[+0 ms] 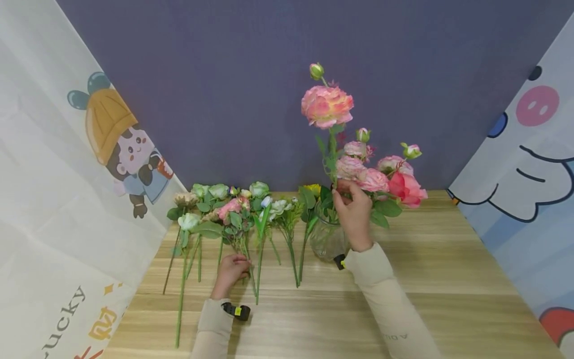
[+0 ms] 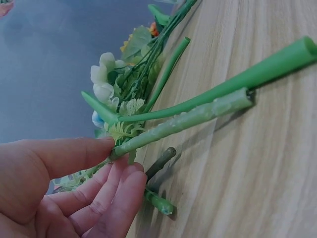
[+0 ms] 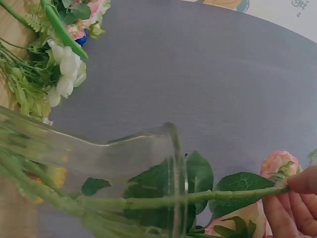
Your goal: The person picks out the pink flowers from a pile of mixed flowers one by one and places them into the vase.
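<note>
My right hand [image 1: 354, 212] pinches the green stem of a tall pink ranunculus-like flower [image 1: 327, 106] above the glass vase [image 1: 326, 240]. In the right wrist view, that stem [image 3: 233, 193] runs down through the vase mouth into the glass [image 3: 171, 148]. More pink flowers [image 1: 374, 179] stand in the vase, leaning right. Over the table's left part, my left hand [image 1: 231, 271] has a pale green flower stem [image 2: 183, 119] between thumb and fingertips, seen in the left wrist view. Its bloom seems to be among the pink flowers [image 1: 230, 209] lying there; leaves partly hide it.
Loose flowers lie in a row left of the vase: pale green roses [image 1: 188, 221], a white-flowered sprig [image 1: 280, 207] and a yellow flower [image 1: 314, 189]. Their stems point toward the front of the wooden table [image 1: 291, 324]. A dark panel [image 1: 224, 99] stands behind.
</note>
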### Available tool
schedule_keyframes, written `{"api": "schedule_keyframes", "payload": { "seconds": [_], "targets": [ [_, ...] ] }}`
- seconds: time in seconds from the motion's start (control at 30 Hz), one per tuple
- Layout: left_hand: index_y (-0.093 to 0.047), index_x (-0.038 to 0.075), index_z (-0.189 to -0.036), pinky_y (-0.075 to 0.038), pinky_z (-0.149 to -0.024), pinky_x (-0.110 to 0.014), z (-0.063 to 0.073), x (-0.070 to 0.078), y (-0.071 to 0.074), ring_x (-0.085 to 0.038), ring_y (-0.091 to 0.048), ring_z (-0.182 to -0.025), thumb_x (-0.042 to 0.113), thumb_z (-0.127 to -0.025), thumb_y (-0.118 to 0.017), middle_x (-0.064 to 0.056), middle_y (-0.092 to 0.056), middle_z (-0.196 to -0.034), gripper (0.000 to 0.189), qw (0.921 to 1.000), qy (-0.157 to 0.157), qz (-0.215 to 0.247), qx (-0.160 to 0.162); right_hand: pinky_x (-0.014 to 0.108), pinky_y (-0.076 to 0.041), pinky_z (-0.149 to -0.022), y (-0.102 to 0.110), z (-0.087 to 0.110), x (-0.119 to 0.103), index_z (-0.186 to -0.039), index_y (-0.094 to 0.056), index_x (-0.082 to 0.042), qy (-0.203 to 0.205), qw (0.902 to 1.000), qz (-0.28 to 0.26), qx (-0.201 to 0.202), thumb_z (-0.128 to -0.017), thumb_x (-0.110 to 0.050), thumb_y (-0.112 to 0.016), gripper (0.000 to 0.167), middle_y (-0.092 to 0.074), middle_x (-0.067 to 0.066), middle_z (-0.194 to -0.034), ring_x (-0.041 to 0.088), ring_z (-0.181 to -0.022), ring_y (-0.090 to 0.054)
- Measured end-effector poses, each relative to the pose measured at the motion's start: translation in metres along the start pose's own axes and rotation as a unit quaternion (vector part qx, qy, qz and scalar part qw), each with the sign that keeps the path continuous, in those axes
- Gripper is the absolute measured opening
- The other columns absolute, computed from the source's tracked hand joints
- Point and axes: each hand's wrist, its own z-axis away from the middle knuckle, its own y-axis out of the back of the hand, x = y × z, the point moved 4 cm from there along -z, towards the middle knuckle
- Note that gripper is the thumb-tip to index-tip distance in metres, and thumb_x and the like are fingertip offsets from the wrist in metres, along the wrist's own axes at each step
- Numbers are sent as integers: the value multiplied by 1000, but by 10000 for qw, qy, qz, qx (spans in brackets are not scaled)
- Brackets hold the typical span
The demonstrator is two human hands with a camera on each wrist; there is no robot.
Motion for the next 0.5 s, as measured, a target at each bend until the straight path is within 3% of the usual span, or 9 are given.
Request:
{"api": "schedule_keyframes", "payload": {
  "seconds": [0.3,0.5],
  "targets": [
    [-60,-13,-108,-55,-61,-29,3,0,-1,-13,-61,-69,3,-88,-62,-16,-66,-90,26,9999,104,-28,-68,9,-49,-68,-3,6,21,-100,-65,7,-343,9992,22,-180,-83,7,-64,17,-66,21,-88,27,-82,-64],
    [-59,-13,-109,-56,-63,-30,2,1,-2,-16,-64,-74,3,-88,-62,-17,-67,-93,27,9999,61,2,-87,11,-51,-69,-5,11,24,-100,-65,7,-288,9992,178,-206,-83,6,-62,17,-66,20,-89,26,-83,-64]
  ]
}}
